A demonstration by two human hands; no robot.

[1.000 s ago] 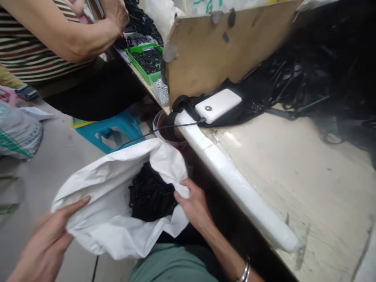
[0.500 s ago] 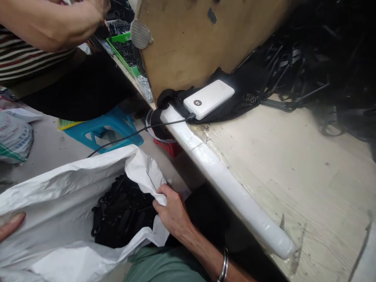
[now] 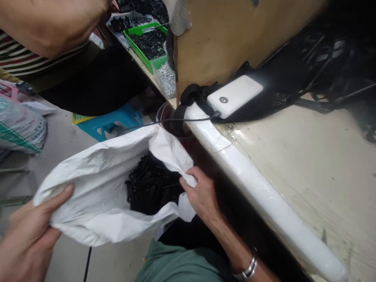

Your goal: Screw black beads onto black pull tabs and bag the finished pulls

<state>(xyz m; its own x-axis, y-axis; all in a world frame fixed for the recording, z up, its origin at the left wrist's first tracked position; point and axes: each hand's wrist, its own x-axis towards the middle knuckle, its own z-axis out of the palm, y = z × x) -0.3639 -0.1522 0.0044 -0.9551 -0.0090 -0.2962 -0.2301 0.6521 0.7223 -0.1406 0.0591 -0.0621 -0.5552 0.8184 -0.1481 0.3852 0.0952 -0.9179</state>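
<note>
A white woven sack (image 3: 96, 168) hangs with its mouth spread wide between my two hands. Inside it lies a heap of black plastic parts (image 3: 152, 186), too dark to tell singly. On the left, my left hand (image 3: 38, 223) grips the sack's rim, thumb inside the mouth and the other fingers behind the cloth. My right hand (image 3: 202, 192), with a metal bracelet on the wrist, is closed on the bunched rim at the opposite side, next to the table edge.
The table (image 3: 308, 156) has a white padded edge and bears a white power bank (image 3: 235, 96) with a black cable, black parts and a brown board (image 3: 220, 43). A co-worker (image 3: 49, 27) sits beyond on a blue stool (image 3: 114, 119), near a green tray (image 3: 148, 41). A filled sack (image 3: 22, 123) stands left.
The view has shifted left, so most things appear further right. More of my left hand and of the sack's left rim now shows. Both hands keep hold of the sack.
</note>
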